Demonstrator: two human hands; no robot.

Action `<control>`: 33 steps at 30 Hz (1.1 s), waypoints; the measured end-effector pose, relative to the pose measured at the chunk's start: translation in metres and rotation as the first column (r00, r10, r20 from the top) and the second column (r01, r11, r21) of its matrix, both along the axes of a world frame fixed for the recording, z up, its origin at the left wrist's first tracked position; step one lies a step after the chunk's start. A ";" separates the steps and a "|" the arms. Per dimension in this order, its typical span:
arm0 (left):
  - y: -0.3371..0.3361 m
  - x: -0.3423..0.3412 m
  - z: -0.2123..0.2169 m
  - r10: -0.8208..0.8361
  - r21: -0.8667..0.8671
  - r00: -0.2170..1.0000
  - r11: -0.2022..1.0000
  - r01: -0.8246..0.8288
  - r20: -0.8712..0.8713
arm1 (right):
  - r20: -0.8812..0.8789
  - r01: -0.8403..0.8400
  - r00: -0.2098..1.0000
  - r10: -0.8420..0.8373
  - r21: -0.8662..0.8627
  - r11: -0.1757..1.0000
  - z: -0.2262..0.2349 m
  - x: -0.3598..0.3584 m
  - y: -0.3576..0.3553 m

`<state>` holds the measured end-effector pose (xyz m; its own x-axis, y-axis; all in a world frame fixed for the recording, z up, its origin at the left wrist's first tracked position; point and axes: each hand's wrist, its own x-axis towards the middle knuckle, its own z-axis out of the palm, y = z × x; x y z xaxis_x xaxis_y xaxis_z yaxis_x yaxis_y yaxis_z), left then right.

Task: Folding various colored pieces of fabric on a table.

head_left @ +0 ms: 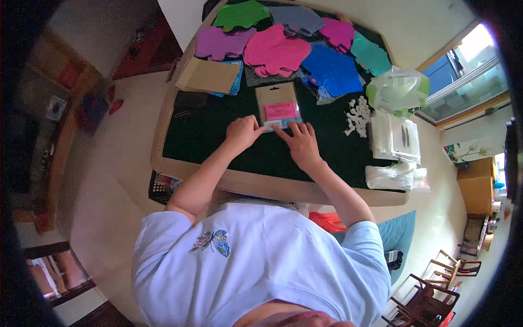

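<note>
Just beyond the slightly parted left hand point(243, 133) and right hand point(303, 145), a clear packet point(278, 96) is laid flat, its near edge touched by both; any pinch cannot be told. The edge is apparently being smoothed; even fingertip pressure seems needed next.

You had a window point(463, 71) up on your R, w/ a tan cabinet point(474, 188) lower on that side, nr a plant point(469, 152). Dk wdn chairs point(433, 306) stood approx. bottom R on the pale floor point(109, 218). A blue-green cushion point(402, 231) was by your R side, nr red cloth point(326, 219). Red slippers point(116, 107) lay off L.
</note>
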<state>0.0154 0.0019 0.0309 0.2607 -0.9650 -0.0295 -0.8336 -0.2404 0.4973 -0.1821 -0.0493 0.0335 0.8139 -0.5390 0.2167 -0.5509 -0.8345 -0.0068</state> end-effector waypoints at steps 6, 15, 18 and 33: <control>0.003 0.006 -0.012 -0.012 -0.006 0.993 1.000 0.011 -0.121 | -0.143 0.024 0.989 -0.033 -0.065 0.998 0.009 0.009 0.004; -0.006 -0.011 -0.016 0.106 -0.102 0.970 0.986 -0.131 -0.219 | -0.041 0.009 0.999 -0.015 -0.142 0.990 -0.001 0.004 0.006; -0.007 -0.015 -0.004 0.142 0.040 0.838 0.989 -0.142 -0.526 | 0.024 0.030 0.999 -0.027 -0.157 0.987 -0.007 0.003 0.007; 0.000 -0.015 -0.022 0.118 -0.129 0.992 0.984 -0.122 -0.040 | 0.425 0.247 0.796 -0.432 0.425 0.871 -0.003 0.001 -0.035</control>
